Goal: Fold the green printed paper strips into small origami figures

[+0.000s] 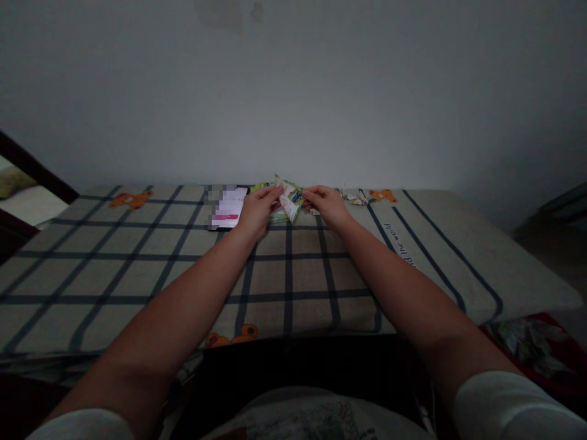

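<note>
Between my two hands, above the far part of the table, is a small white and green printed packet (pixel 290 200). My left hand (pixel 257 209) pinches its left edge between thumb and finger. On the other side, my right hand (pixel 326 205) has its fingertips closed on the packet's right edge. The packet is tilted, with one pointed corner up and another down. Behind and below it lie more green packets (pixel 263 185), partly covered by the held one and my left hand. Just right of my right hand are small scraps that look like torn wrapper (pixel 356 197).
A phone (pixel 228 208) with a lit screen lies left of my left hand. The table wears a checked cloth (pixel 183 269) with bear prints and meets a plain wall (pixel 293 91). At lower right, a red container (pixel 550 348) holds crumpled wrappers. Dark wooden bars (pixel 36 165) stand at left.
</note>
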Demonstrator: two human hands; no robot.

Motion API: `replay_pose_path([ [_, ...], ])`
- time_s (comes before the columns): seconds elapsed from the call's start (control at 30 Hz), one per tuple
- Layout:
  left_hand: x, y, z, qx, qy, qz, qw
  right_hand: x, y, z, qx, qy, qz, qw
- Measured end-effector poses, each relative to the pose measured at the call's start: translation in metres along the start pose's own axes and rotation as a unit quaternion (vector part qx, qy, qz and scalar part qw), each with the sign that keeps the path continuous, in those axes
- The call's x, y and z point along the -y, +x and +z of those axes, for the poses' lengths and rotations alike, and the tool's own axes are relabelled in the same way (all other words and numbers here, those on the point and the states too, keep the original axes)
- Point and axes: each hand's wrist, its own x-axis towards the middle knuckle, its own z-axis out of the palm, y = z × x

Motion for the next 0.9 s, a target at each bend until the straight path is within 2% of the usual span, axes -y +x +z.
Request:
replay_pose_path([
  [0.27,-0.0019,0.0004,0.0002,0.012,-0.023,-0.014,1.000,0.0037,-0.0021,-0.0003,0.002,-0.024,-0.011,1.000],
  [0.5,0.0009,0.0040,-0.0004,-0.027,-0.025,0.010,0.999,0.0028,-0.0026,0.0003,0.000,-0.043,-0.021,0.999],
  [0.7,0.0006,0.0070,-0.0037,-0.024,-0.075,0.008,0.997,0.0030,-0.0018,-0.0001,-0.001,-0.057,-0.021,0.998],
  [0.9,-0.0002,0.0085,-0.0041,-0.043,-0.076,0.020,0.996,0.0025,-0.0021,0.0000,0.004,-0.053,-0.019,0.998],
])
